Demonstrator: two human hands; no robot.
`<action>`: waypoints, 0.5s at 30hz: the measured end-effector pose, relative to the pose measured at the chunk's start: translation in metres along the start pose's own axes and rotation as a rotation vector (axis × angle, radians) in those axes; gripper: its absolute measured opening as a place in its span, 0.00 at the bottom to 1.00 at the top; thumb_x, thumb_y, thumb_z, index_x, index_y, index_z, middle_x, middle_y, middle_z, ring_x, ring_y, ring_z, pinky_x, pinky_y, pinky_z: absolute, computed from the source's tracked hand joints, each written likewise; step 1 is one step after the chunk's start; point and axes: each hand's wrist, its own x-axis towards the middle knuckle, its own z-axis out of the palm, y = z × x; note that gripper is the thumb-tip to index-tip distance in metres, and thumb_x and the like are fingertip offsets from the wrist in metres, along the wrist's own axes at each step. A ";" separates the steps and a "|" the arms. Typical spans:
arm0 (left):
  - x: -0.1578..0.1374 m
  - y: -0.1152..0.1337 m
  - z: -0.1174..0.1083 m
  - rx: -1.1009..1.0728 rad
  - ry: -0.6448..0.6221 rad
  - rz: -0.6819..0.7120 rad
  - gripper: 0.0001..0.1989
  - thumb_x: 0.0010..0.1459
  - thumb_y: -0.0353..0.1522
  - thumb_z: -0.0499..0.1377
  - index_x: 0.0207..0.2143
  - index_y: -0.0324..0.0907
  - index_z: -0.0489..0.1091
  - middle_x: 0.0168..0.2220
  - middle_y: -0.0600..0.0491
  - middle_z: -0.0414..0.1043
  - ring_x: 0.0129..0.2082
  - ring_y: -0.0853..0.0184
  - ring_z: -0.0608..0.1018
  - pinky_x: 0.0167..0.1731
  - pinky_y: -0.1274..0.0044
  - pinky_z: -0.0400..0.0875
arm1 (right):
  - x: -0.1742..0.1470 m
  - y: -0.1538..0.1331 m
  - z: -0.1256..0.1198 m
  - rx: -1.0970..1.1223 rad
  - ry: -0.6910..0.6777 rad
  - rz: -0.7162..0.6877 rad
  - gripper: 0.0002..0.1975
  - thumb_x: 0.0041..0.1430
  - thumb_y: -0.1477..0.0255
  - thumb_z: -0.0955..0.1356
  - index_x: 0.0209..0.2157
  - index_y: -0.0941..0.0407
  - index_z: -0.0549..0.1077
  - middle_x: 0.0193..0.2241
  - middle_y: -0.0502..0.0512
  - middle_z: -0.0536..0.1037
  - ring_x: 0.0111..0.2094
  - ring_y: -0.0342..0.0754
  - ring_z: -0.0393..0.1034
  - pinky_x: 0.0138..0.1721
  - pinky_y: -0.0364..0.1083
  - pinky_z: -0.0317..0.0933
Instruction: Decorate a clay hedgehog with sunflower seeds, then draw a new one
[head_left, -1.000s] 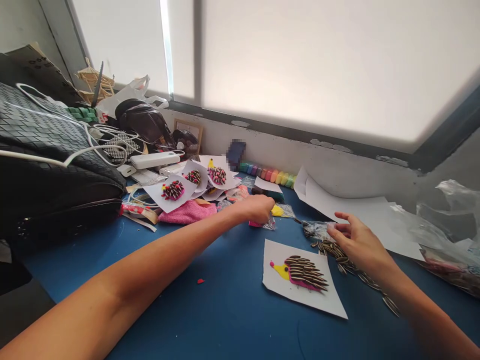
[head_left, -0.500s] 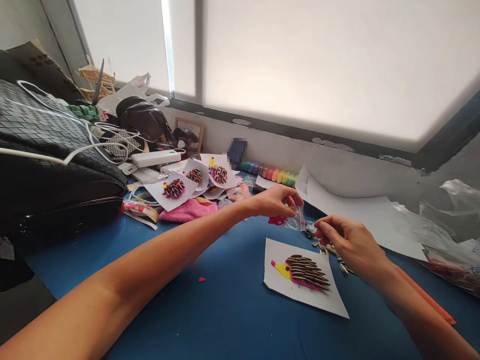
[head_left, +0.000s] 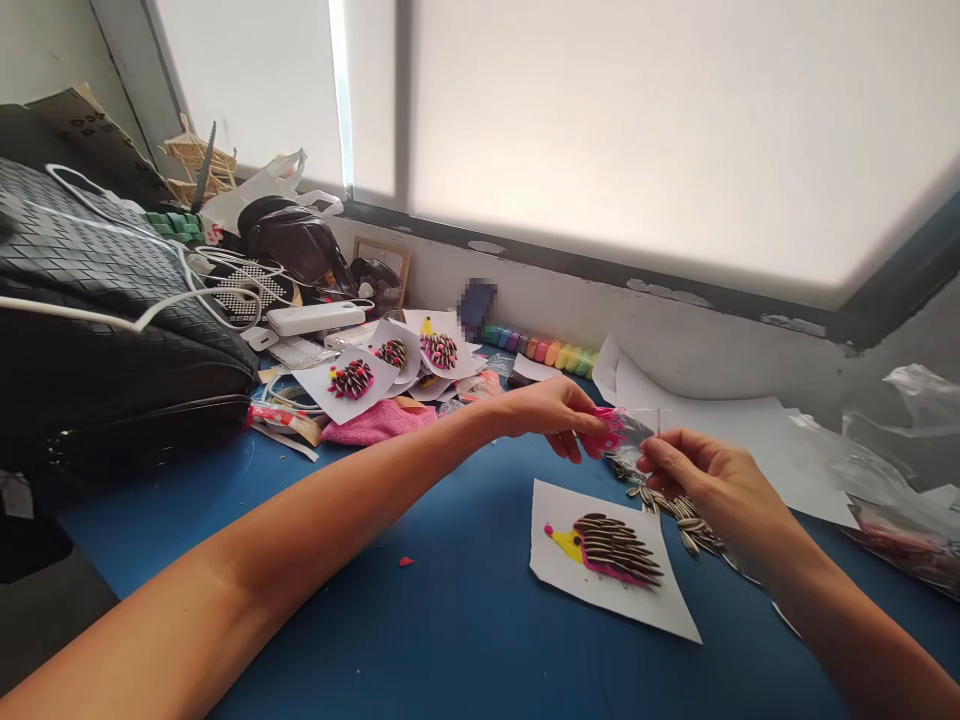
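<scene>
A small clear packet of pink clay (head_left: 619,430) is held in the grip of both hands above the blue bench (head_left: 450,600): the left hand (head_left: 559,412) is pinched shut on its pink end, the right hand (head_left: 701,480) on its clear end. Just below, striped seeds (head_left: 679,505) are scattered beside a white card with a seed hedgehog (head_left: 611,550), towards the bench's far edge.

A blurred patch (head_left: 477,300) hides something on the sill; the plastic bags (head_left: 911,440) run off the right edge.
</scene>
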 end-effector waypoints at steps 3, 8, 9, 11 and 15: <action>-0.002 -0.004 -0.002 -0.076 -0.015 0.035 0.17 0.56 0.44 0.62 0.33 0.37 0.75 0.32 0.50 0.77 0.26 0.70 0.78 0.32 0.76 0.75 | 0.003 0.005 -0.004 0.018 0.021 0.017 0.32 0.30 0.40 0.74 0.22 0.56 0.74 0.22 0.54 0.77 0.22 0.43 0.67 0.24 0.43 0.64; 0.001 -0.002 -0.001 0.246 0.137 0.023 0.20 0.66 0.41 0.49 0.43 0.37 0.74 0.39 0.48 0.78 0.33 0.69 0.81 0.35 0.78 0.75 | 0.011 0.016 -0.009 0.009 0.057 0.033 0.27 0.36 0.45 0.73 0.24 0.56 0.74 0.25 0.56 0.79 0.24 0.45 0.70 0.25 0.44 0.65; 0.003 -0.003 -0.002 0.371 0.205 0.023 0.21 0.68 0.39 0.45 0.46 0.36 0.73 0.42 0.47 0.78 0.36 0.69 0.81 0.37 0.78 0.74 | 0.012 0.019 -0.011 -0.004 0.089 0.035 0.26 0.38 0.46 0.73 0.28 0.56 0.74 0.25 0.56 0.79 0.23 0.46 0.70 0.24 0.44 0.65; 0.006 -0.007 -0.004 0.567 0.317 0.019 0.21 0.68 0.35 0.42 0.49 0.35 0.71 0.48 0.44 0.76 0.44 0.65 0.79 0.43 0.76 0.72 | 0.016 0.025 -0.016 -0.053 0.158 0.046 0.27 0.42 0.51 0.72 0.39 0.57 0.73 0.25 0.57 0.79 0.23 0.47 0.70 0.23 0.45 0.65; 0.009 -0.025 -0.006 0.778 0.324 -0.001 0.20 0.62 0.29 0.52 0.56 0.36 0.67 0.61 0.42 0.64 0.60 0.57 0.67 0.58 0.68 0.61 | 0.019 0.035 -0.018 -0.215 0.193 0.036 0.35 0.49 0.58 0.69 0.57 0.60 0.66 0.23 0.56 0.80 0.22 0.51 0.72 0.23 0.48 0.66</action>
